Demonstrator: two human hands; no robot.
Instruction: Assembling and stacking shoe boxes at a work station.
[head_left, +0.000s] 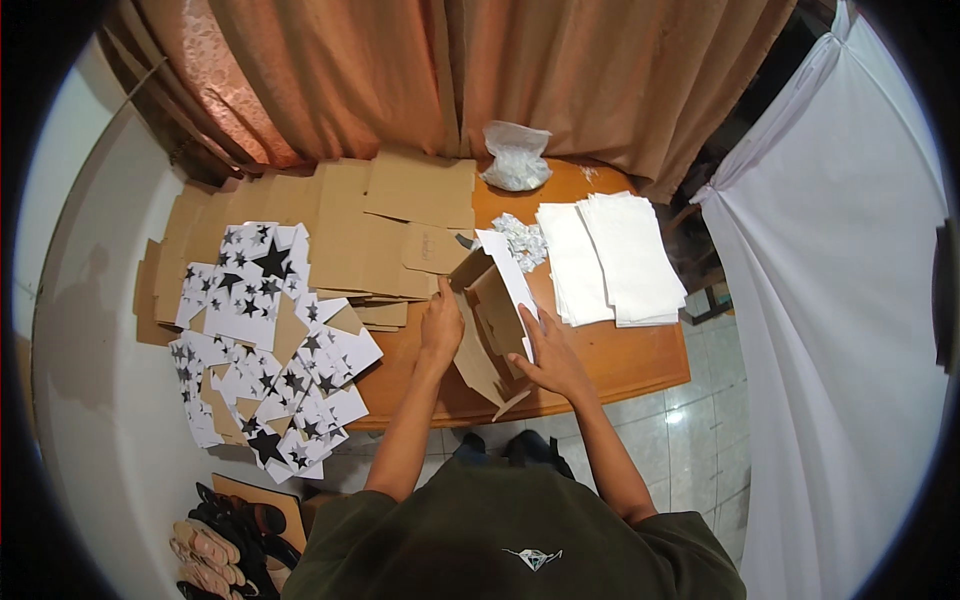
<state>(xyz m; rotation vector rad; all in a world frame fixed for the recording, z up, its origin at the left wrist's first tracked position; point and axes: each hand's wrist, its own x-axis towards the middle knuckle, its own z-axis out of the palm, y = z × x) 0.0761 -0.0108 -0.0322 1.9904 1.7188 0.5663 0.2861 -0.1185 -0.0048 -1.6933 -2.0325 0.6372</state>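
A partly folded cardboard box [493, 307], brown inside and white on its right outer wall, stands tilted over the table's front part. Its inside faces up, and a flap sticks out at the near end. My left hand [441, 328] grips the box's left side, fingers bent against the edge. On the opposite side, my right hand [552, 358] holds the white wall, thumb spread toward the near end. The fingers' far sides are partly hidden. Just left of the box lie flat brown cardboard blanks [370, 255]. Small clear plastic packets [522, 240] lie beyond its far end.
White blanks printed with black stars [262, 290] spread over the table's left side. Two stacks of white sheets [630, 260] lie at the right. A filled clear plastic bag [517, 160] sits at the back of the wooden table [640, 365]. Shoes [215, 545] stand at lower left.
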